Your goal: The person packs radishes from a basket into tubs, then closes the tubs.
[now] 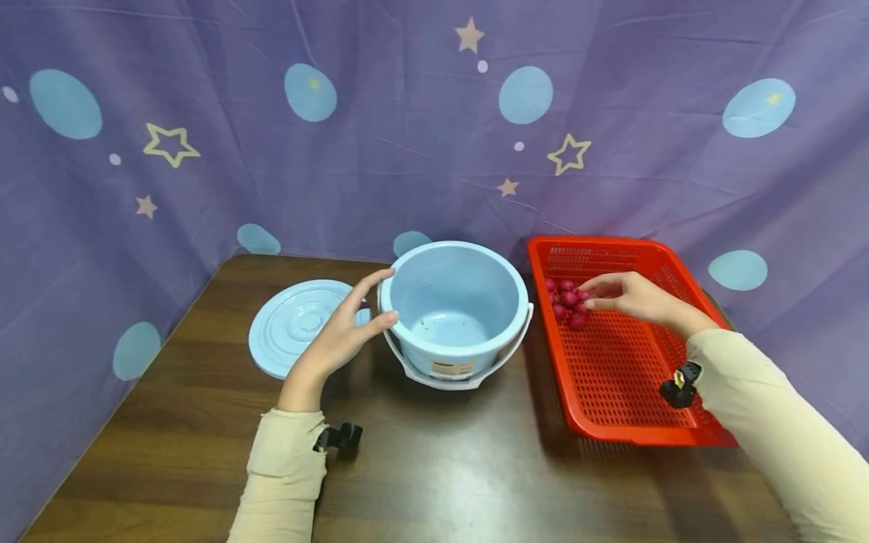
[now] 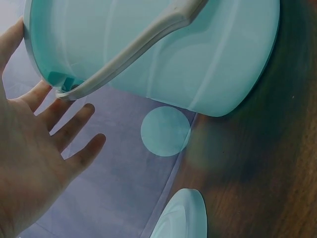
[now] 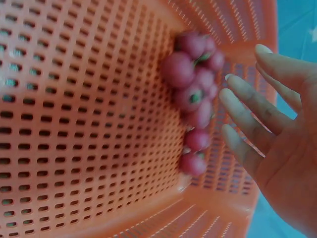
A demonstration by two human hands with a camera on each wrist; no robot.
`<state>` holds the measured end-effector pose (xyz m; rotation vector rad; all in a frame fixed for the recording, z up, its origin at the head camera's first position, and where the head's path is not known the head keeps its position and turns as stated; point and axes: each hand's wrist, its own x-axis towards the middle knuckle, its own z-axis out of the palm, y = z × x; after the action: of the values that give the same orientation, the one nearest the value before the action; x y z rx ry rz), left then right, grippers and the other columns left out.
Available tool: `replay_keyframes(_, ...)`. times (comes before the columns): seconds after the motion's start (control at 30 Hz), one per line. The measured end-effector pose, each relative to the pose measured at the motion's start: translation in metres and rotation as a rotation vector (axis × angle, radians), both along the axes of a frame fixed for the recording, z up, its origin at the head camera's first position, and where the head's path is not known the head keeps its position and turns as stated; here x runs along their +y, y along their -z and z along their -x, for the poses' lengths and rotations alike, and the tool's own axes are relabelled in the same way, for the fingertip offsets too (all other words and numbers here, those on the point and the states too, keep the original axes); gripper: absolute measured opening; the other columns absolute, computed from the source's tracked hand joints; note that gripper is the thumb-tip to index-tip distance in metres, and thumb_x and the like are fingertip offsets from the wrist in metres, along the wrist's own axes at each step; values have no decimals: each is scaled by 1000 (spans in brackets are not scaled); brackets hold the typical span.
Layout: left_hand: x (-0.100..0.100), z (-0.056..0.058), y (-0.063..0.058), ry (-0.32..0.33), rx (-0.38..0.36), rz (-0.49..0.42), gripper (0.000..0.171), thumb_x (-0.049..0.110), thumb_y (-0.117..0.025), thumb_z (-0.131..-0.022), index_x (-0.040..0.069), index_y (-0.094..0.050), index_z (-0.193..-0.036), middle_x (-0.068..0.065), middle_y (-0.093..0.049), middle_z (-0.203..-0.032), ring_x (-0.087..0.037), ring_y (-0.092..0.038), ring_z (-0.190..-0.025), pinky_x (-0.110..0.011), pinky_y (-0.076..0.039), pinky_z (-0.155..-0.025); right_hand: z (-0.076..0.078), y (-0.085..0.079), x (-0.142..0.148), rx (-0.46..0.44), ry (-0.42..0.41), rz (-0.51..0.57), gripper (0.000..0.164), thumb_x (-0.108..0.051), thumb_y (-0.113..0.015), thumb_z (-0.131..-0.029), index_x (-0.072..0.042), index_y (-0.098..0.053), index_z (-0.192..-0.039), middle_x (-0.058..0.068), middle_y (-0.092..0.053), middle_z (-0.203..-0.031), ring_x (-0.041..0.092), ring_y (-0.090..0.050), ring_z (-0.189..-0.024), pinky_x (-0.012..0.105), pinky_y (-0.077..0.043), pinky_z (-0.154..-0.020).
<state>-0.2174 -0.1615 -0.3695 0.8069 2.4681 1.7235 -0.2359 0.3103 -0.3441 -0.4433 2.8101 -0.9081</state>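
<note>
A light blue bucket stands uncovered on the table, its pale handle hanging down in front. My left hand is at its left rim with fingers spread and fairly straight. In the left wrist view, the fingertips lie right at the rim by the handle's hinge. My right hand reaches into a red plastic basket, just right of a cluster of small red radishes. Seen from the right wrist, its fingers are extended toward the radishes, with a visible gap and nothing held.
A round light blue lid lies flat on the wooden table, left of the bucket and partly behind the left hand. Behind the table hangs a purple curtain with stars and blue ovals.
</note>
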Motion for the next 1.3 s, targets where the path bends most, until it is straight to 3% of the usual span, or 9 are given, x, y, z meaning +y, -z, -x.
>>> replay_keyframes(0.17,1,-1,2,2,6,-1,63,31,-64,-96,22,-37,-152,-1,-31,-157,-20,-27,-143,-54,-24,-112,10,18,10,-48,-18,6,34,-12,-74,-90,4,-66,-119,13,-72,-100,25,-64,-93,30,-50,-76)
replay_keyframes(0.37,0,-1,3,2,7,-8,63,32,-64,-96,22,-37,-152,-1,-33,-156,-19,-30,-140,-54,-24,-111,15,29,9,-78,-33,-27,31,-14,-74,-89,4,-66,-114,13,-72,-94,23,-64,-87,33,-48,-71)
replay_keyframes(0.6,1,2,1,2,15,-9,64,35,-64,-96,22,-37,-152,0,-33,-156,-19,-31,-139,-57,-24,-110,17,39,3,-99,-39,-67,35,-14,-73,-90,6,-65,-118,4,-61,-68,14,-49,-61,28,-37,-57)
replay_keyframes(0.9,1,3,2,0,11,-13,62,35,-64,-96,25,-38,-151,2,-34,-155,-16,-32,-138,-57,-25,-109,17,45,0,-29,-35,-116,27,-14,-75,-87,3,-66,-107,5,-67,-82,19,-56,-73,35,-45,-66)
replay_keyframes(1.1,2,2,1,4,12,-13,63,33,-64,-96,24,-37,-152,1,-33,-156,-18,-32,-138,-56,-25,-109,15,37,4,-6,0,-94,27,-14,-76,-87,0,-67,-108,7,-69,-88,22,-60,-80,37,-47,-70)
replay_keyframes(1.3,1,2,0,11,0,-12,64,34,-63,-96,23,-36,-152,1,-32,-156,-18,-31,-138,-58,-24,-109,11,21,3,15,21,-59,23,-14,-73,-89,-2,-67,-108,6,-69,-91,20,-58,-81,32,-45,-70)
